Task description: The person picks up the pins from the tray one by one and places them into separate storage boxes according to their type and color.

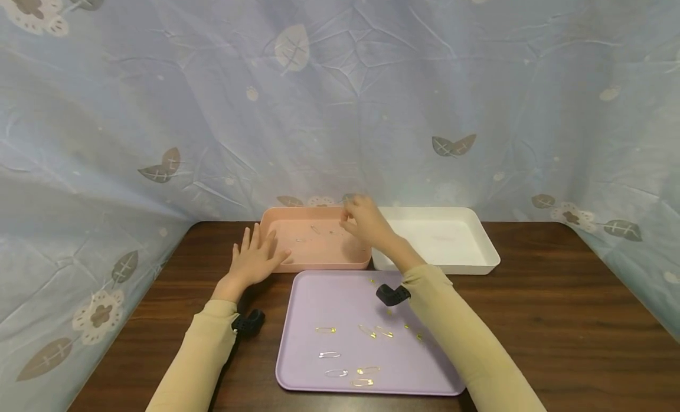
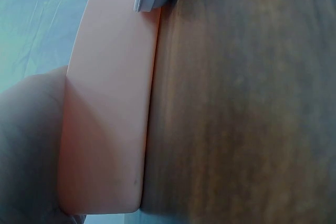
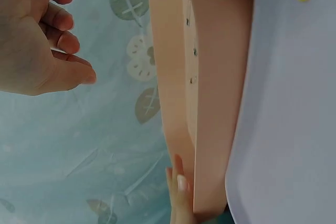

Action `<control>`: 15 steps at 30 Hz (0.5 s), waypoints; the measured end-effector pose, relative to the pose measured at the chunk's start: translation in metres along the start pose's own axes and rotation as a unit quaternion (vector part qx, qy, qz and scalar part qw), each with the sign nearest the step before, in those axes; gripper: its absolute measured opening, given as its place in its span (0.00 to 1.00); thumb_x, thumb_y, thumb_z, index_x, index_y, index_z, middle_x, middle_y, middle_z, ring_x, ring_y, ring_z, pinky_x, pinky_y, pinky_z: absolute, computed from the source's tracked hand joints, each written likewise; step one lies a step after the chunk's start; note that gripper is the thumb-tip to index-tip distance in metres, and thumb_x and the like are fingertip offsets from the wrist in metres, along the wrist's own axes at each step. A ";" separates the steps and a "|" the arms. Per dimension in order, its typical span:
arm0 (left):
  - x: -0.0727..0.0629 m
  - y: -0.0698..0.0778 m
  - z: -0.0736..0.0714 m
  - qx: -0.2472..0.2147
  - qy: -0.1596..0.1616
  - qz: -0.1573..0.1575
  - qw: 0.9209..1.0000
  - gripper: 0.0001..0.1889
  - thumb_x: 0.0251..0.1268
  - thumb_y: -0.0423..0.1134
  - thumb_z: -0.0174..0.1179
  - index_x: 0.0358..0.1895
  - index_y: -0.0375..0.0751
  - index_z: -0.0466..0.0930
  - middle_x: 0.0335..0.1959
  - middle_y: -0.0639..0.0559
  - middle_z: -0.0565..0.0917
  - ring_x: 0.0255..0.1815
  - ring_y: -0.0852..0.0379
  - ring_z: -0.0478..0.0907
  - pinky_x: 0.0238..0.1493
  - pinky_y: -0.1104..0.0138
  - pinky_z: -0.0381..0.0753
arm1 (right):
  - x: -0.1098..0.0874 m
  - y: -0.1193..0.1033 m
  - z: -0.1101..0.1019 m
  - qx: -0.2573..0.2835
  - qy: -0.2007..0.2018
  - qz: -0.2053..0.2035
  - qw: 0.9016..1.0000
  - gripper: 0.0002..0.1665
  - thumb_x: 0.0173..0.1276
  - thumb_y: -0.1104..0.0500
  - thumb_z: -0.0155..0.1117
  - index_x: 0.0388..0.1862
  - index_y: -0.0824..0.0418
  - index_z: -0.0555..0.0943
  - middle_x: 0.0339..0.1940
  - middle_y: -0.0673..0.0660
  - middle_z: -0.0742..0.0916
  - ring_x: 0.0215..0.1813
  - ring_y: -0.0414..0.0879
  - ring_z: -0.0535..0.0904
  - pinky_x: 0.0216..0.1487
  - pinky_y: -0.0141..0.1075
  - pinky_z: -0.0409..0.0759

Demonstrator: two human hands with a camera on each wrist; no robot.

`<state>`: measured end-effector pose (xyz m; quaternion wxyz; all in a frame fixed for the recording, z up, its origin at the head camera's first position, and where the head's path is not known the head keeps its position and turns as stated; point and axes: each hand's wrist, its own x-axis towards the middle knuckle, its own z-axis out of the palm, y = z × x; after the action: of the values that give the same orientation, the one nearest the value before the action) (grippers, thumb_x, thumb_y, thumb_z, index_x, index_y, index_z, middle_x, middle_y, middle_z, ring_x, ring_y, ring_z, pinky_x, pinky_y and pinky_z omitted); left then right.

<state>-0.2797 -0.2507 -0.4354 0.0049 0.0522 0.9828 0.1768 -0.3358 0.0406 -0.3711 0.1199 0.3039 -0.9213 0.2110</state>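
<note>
My left hand (image 1: 252, 261) rests on the left rim of the pink tray (image 1: 319, 267), its fingers spread and straight. Above the right part of that tray hovers my right hand (image 1: 369, 223); in the right wrist view its fingers are loosely bent and nothing shows between them. Several silver safety pins (image 1: 315, 229) lie in the pink tray. Nearer to me, the lilac tray (image 1: 345, 300) holds several gold safety pins (image 1: 363, 382), scattered, and silver safety pins (image 1: 336, 373) near its front. The right forearm hides part of the lilac tray.
A white tray (image 1: 435, 269) stands to the right of the pink one, against its side. Behind both hangs a blue patterned curtain (image 1: 319, 117). All the trays stand on a dark wooden table (image 1: 558, 317).
</note>
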 end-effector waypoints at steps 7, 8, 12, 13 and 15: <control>0.000 -0.001 0.000 -0.003 -0.003 -0.002 1.000 0.45 0.67 0.72 0.38 0.79 0.47 0.45 0.79 0.34 0.33 0.79 0.31 0.27 0.69 0.29 0.34 | -0.022 -0.011 -0.006 0.037 0.004 -0.006 0.999 0.08 0.67 0.58 0.65 0.29 0.57 0.77 0.39 0.57 0.80 0.47 0.51 0.71 0.50 0.44 0.73; 0.000 -0.001 0.000 -0.004 -0.004 -0.002 1.000 0.45 0.67 0.72 0.38 0.79 0.47 0.46 0.79 0.34 0.33 0.79 0.31 0.27 0.69 0.29 0.34 | -0.025 -0.012 -0.007 0.045 0.006 -0.009 0.999 0.08 0.67 0.58 0.65 0.29 0.57 0.77 0.39 0.57 0.80 0.47 0.51 0.70 0.51 0.44 0.72; -0.001 0.000 -0.002 -0.009 -0.007 0.000 1.000 0.45 0.68 0.71 0.38 0.79 0.47 0.45 0.79 0.34 0.32 0.79 0.32 0.25 0.69 0.29 0.33 | -0.037 -0.017 -0.012 0.062 0.018 -0.023 0.998 0.09 0.66 0.59 0.65 0.28 0.57 0.76 0.38 0.56 0.79 0.45 0.51 0.70 0.51 0.44 0.71; -0.001 0.000 -0.002 -0.010 -0.008 0.000 1.000 0.45 0.68 0.71 0.38 0.79 0.47 0.45 0.79 0.34 0.32 0.79 0.32 0.25 0.69 0.29 0.33 | -0.040 -0.018 -0.014 0.068 0.019 -0.023 0.997 0.08 0.66 0.59 0.65 0.28 0.57 0.76 0.38 0.56 0.79 0.45 0.51 0.70 0.50 0.44 0.71; -0.001 0.000 -0.002 -0.010 -0.008 0.000 1.000 0.45 0.68 0.71 0.38 0.79 0.47 0.44 0.79 0.34 0.32 0.79 0.32 0.25 0.69 0.29 0.33 | -0.046 -0.021 -0.016 0.077 0.017 -0.020 0.997 0.08 0.67 0.59 0.65 0.28 0.56 0.76 0.38 0.55 0.78 0.44 0.50 0.69 0.48 0.43 0.71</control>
<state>-0.2790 -0.2516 -0.4332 0.0138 0.0534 0.9809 0.1864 -0.2852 0.0561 -0.3665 0.1158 0.3269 -0.8939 0.2840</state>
